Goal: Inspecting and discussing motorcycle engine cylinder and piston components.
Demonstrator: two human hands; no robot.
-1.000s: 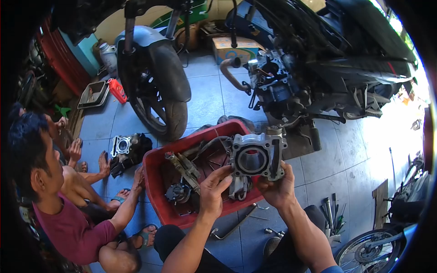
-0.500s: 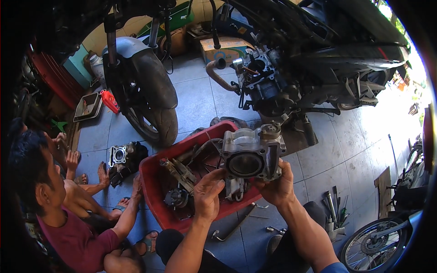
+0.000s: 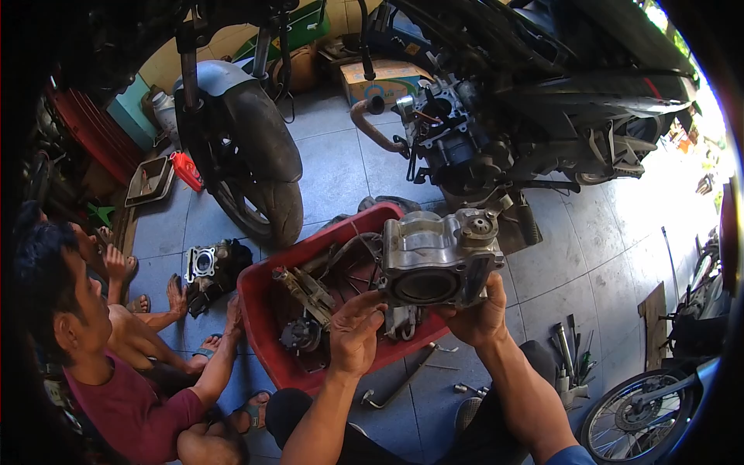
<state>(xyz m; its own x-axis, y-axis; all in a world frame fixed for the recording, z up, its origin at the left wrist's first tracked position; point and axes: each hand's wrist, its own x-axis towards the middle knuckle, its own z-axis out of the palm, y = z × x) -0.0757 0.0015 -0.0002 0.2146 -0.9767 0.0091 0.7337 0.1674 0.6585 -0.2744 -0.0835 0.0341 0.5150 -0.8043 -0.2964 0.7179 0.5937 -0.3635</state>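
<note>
Silver metal engine cylinder block with round dark bore (image 3: 422,252), held up above a red plastic tub (image 3: 261,333).
Right hand (image 3: 482,314) grasps its lower right side; left hand (image 3: 356,333) meets its lower left edge, firmness of grip unclear. Tub holds worn grey metal engine parts (image 3: 306,296), stands on blue-grey tiled floor (image 3: 332,167).

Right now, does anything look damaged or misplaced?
No clear damage shows on the engine cylinder block. One oddity: a bent metal bar lies loose on the floor outside the red tub, a possible trip hazard.
</note>
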